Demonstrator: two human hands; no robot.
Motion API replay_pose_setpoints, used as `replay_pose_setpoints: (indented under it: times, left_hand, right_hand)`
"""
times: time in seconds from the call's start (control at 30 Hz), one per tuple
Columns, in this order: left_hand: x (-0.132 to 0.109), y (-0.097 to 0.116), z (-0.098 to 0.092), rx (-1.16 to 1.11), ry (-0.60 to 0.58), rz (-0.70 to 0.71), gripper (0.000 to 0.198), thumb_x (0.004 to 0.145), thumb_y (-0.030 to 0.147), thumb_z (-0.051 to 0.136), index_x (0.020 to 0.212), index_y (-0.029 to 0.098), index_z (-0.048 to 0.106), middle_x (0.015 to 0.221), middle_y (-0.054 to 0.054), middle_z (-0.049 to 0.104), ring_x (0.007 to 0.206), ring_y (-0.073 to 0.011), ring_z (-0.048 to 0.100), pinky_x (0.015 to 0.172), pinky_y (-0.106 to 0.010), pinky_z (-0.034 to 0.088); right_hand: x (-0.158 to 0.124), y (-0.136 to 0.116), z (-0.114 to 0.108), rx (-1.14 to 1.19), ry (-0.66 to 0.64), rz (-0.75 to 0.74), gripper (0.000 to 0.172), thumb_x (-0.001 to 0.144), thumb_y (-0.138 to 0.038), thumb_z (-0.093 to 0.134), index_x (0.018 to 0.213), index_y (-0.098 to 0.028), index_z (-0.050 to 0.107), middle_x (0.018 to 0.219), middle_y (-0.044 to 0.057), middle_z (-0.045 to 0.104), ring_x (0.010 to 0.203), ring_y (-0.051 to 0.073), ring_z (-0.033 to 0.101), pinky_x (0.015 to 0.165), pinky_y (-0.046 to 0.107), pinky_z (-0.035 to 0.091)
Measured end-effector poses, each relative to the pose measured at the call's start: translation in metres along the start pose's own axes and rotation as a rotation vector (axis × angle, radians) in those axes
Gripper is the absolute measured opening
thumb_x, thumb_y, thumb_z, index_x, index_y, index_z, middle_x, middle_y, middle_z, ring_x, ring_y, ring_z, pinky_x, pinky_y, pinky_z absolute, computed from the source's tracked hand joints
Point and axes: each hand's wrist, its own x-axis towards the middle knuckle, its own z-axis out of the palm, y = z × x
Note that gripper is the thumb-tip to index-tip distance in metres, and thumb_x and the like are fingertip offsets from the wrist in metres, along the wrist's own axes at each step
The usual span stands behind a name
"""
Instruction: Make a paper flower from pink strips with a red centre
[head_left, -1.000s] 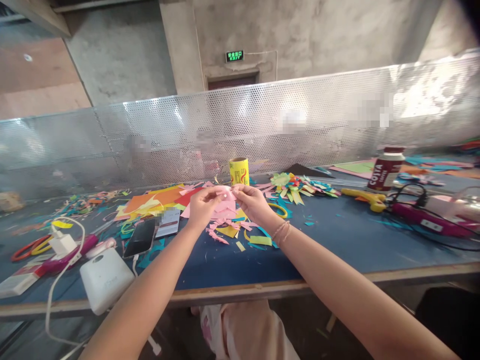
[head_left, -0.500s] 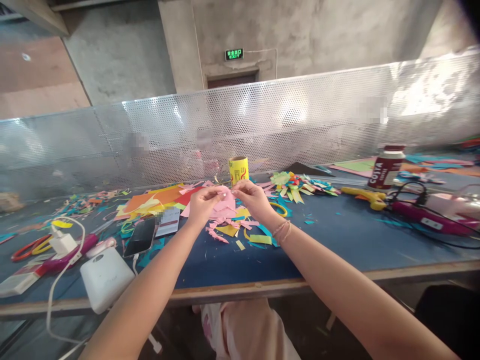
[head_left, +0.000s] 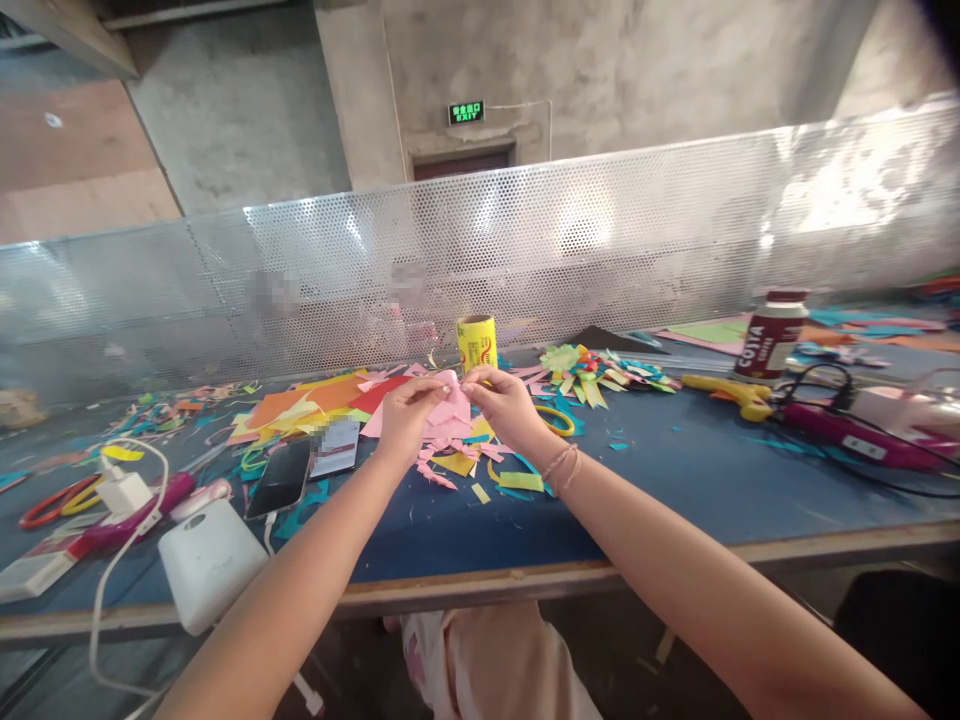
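Between my fingertips, over the middle of the table, is a small piece of pink paper (head_left: pixel 451 382). My left hand (head_left: pixel 412 412) pinches it from the left, and my right hand (head_left: pixel 504 402) pinches it from the right. The two hands nearly touch. Pink paper sheets (head_left: pixel 444 416) lie just below them, with curled pink paper strips (head_left: pixel 437 470) in front. Behind my hands stands a yellow cardboard tube (head_left: pixel 478 342). Yellow-handled scissors (head_left: pixel 556 420) lie partly hidden beside my right wrist.
Paper flowers (head_left: pixel 589 370) lie to the right, before a yellow glue gun (head_left: pixel 731 394) and a Costa bottle (head_left: pixel 771 337). On the left are two phones (head_left: pixel 279 480), a white power bank (head_left: pixel 211 565), a cabled power strip (head_left: pixel 139 515) and orange-handled scissors (head_left: pixel 58 502). A perforated metal screen (head_left: pixel 480 240) runs behind.
My fingertips have drawn the pink paper into a narrower, gathered shape; before, it spread wider between them. My hands stay in nearly the same place.
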Motion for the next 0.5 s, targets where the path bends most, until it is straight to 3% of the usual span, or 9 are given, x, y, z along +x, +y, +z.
replay_pose_setpoints:
  times: [0.23,0.5]
  left_hand:
    - [-0.0017,0.0066,0.0055,-0.205,-0.065,-0.139,0.014,0.054,0.02,0.077,0.063,0.017,0.066,0.068,0.001,0.064,0.067,-0.0093,0.057,0.07,-0.024,0.045]
    - [-0.0026,0.0045,0.0039,-0.088,-0.141,-0.017,0.01,0.064,0.023,0.071,0.064,0.016,0.064,0.085,-0.003,0.063,0.089,-0.0157,0.057,0.084,-0.031,0.043]
  right_hand:
    - [-0.0017,-0.0014,0.0025,0.111,-0.033,0.031,0.011,0.066,-0.025,0.07,0.069,-0.02,0.062,0.074,-0.001,0.057,0.07,0.009,0.05,0.065,0.025,0.041]
    - [-0.0013,-0.0016,0.002,0.008,-0.035,-0.01,0.01,0.069,-0.026,0.067,0.069,-0.019,0.061,0.067,-0.003,0.056,0.063,0.009,0.049,0.061,0.025,0.04]
